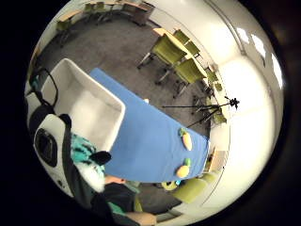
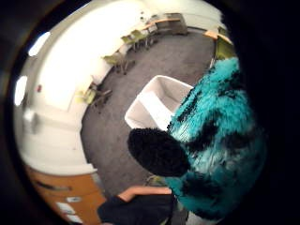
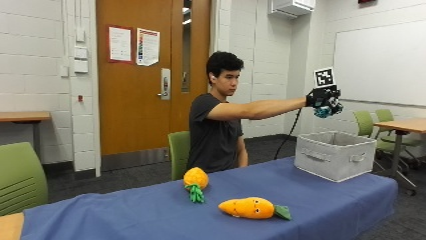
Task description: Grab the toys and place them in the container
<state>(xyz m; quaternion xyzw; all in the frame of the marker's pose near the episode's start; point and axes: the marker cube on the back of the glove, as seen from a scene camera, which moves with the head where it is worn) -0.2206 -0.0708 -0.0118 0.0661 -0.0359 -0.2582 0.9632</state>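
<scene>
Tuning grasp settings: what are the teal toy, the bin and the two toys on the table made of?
Teal toy in the right hand: shaggy plush, long fuzzy pile. Bin: looks like grey fabric over stiff panels, with straight walls and a sewn handle. Carrot toy and pineapple toy: soft plush, matte rounded bodies, probably felt-like leaves.

A blue cloth (image 3: pixel 153 210) is covering the table and hanging down over its front edge. Green chairs (image 3: pixel 20 175) are standing around it: one at the near end, one (image 3: pixel 178 150) just behind the table. More green chairs (image 3: pixel 373 122) are sitting by a wooden desk (image 3: pixel 406 125) off to the side. An orange door (image 3: pixel 143 75) is standing shut in the white block wall, with two papers (image 3: pixel 133 45) hanging on it. A whiteboard (image 3: pixel 379 62) is hanging on the side wall. A black tripod (image 1: pixel 221 106) is standing on the grey carpet (image 1: pixel 117 47) beyond the table's far end.
</scene>
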